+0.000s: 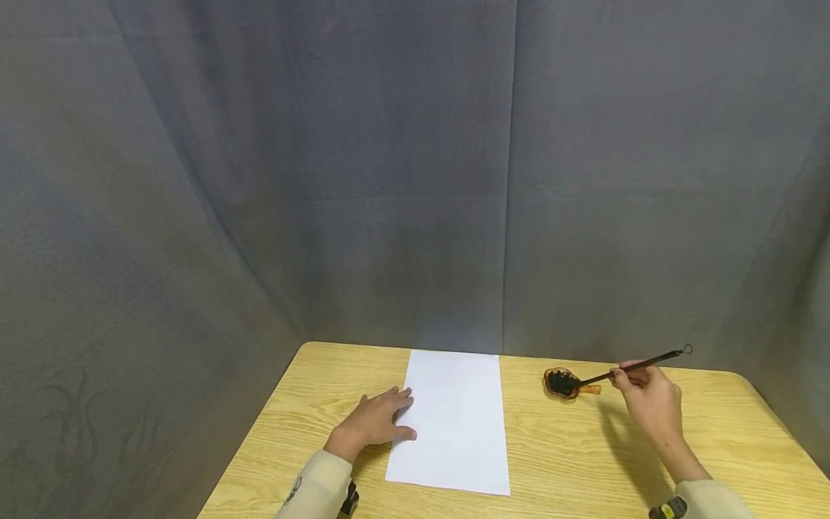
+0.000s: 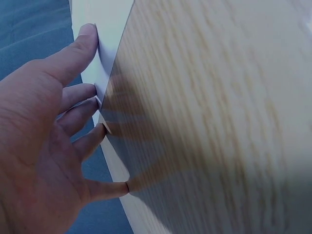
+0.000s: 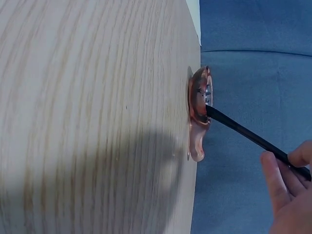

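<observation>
A white sheet of paper (image 1: 457,425) lies flat on the table. My left hand (image 1: 376,420) rests at its left edge with fingers spread; thumb and some fingertips touch the paper, as the left wrist view also shows. To the right, my right hand (image 1: 653,404) pinches a dark writing brush (image 1: 650,363) with a hanging loop at its top end. The brush slants down to the left, its tip in a small brown dish (image 1: 591,389) of black ink. In the right wrist view the dish (image 3: 198,139) hides the bristles.
The light wooden table (image 1: 551,461) carries the paper and the dish. Grey cloth (image 1: 402,180) hangs behind the table and along its left and right sides. Bands with dark devices circle both wrists.
</observation>
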